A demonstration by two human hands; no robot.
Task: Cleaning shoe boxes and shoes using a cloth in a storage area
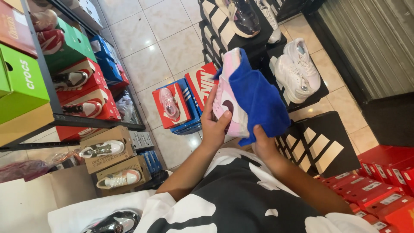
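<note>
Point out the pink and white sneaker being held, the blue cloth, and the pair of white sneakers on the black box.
pink and white sneaker (pixel 225 97), head view, side panel.
blue cloth (pixel 258 101), head view, middle fold.
pair of white sneakers (pixel 297 69), head view, upper of one shoe.

A pair of white sneakers (pixel 297 69) sits on a black shoebox with white stripes (pixel 321 146), and red shoeboxes (pixel 384 190) are stacked at the lower right. On the pale tiled floor (pixel 148 47), a pink shoe (pixel 169 103) lies on a red box atop blue boxes (pixel 186 118). A metal shelf (pixel 92 121) at the left carries a green box (pixel 21 82) and red boxes with display shoes, with brown cardboard boxes (pixel 110 151) bearing sneakers below.
</note>
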